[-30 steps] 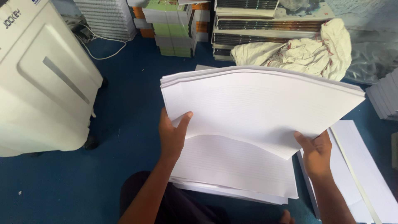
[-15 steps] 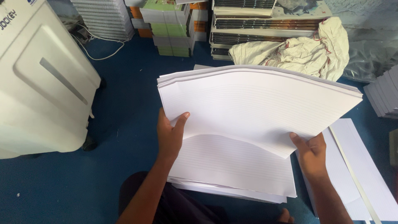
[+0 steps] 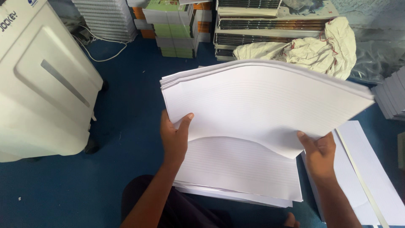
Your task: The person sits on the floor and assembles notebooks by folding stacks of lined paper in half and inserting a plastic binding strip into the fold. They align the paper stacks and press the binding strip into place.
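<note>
A thick sheaf of white ruled paper (image 3: 261, 101) is held up and bowed in front of me. My left hand (image 3: 174, 137) grips its lower left edge, thumb on top. Gripping the lower right edge is my right hand (image 3: 318, 152). Under the sheaf, a flat pile of ruled sheets (image 3: 240, 173) lies on the blue floor (image 3: 126, 122) over my lap.
A white machine on wheels (image 3: 42, 80) stands at the left. Stacks of bound books (image 3: 177, 25) and paper line the back, with a crumpled cloth (image 3: 312, 48) on them. Plain white sheets (image 3: 363, 169) lie at the right, a grey stack (image 3: 392, 97) beyond.
The sheaf and both hands have held nearly the same place; my right hand has shifted slightly left along the lower edge.
</note>
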Tool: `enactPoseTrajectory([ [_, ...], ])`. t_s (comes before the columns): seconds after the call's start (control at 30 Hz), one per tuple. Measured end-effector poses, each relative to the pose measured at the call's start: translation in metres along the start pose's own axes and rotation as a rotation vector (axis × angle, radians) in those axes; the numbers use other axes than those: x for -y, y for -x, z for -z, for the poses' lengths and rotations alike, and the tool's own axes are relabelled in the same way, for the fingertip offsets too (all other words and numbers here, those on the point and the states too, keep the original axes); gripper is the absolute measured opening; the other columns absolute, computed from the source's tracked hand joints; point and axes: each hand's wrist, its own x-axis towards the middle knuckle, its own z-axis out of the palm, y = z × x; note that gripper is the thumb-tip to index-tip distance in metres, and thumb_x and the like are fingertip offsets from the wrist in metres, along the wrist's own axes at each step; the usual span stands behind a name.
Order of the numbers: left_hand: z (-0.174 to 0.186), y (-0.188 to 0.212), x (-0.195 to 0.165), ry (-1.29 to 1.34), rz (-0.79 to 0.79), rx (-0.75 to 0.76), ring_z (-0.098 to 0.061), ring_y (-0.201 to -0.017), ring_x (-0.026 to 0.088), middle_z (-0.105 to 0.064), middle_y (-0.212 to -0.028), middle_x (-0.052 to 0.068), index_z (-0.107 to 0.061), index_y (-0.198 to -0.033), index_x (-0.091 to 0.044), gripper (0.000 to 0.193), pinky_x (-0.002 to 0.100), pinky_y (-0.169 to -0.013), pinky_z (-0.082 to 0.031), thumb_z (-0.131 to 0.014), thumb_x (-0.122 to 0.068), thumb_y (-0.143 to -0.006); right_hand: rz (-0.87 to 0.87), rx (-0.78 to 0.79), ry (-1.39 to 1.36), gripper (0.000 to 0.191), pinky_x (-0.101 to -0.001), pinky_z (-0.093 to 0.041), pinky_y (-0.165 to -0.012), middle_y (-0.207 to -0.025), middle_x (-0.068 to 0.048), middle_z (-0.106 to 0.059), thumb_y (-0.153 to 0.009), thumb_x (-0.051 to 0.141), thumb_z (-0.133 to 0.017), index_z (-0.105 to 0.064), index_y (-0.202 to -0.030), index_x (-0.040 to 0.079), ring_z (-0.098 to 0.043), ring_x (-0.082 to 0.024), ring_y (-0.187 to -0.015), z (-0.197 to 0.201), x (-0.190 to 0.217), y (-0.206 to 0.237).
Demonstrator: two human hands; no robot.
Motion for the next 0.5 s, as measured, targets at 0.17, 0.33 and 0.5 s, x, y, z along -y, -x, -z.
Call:
enactPoseTrajectory([
  [0.17, 0.0052, -0.0007, -0.0013, 0.037, -0.017, 0.075, -0.069, -0.094, 0.021, -0.066, -0.105, 0.018, -0.054, -0.122, 0.002, 0.045, 0.034, -0.083, -0.059, -0.072, -0.022, -0.089, 0.039, 0.047, -0.195, 0.046, -0.0461, -0.049, -0.104, -0.127, -0.03, -0.059, -0.096, 0.0, -0.058, -0.043, -0.138, -0.012, -0.059, -0.034, -0.126, 0.0005, -0.008, -0.0045],
  [0.33, 0.0044, -0.0018, 0.0034, 0.013, 0.012, 0.063, -0.069, -0.095, 0.021, -0.065, -0.105, 0.018, -0.053, -0.123, 0.003, 0.046, 0.035, -0.083, -0.06, -0.072, -0.022, -0.089, -0.025, 0.024, -0.142, 0.045, -0.0467, -0.054, -0.098, -0.118, -0.033, -0.062, -0.095, 0.004, -0.06, -0.045, -0.135, -0.012, -0.064, -0.037, -0.116, -0.0001, -0.011, -0.0049],
  [0.5, 0.0071, 0.0007, 0.0075, -0.02, -0.058, 0.078, -0.069, -0.098, 0.022, -0.064, -0.109, 0.019, -0.05, -0.126, 0.004, 0.051, 0.035, -0.084, -0.059, -0.074, -0.023, -0.089, -0.227, 0.031, 0.044, 0.043, -0.048, -0.055, -0.095, -0.113, -0.035, -0.064, -0.095, 0.008, -0.063, -0.05, -0.13, -0.013, -0.069, -0.04, -0.108, -0.0004, -0.0084, 0.0014],
])
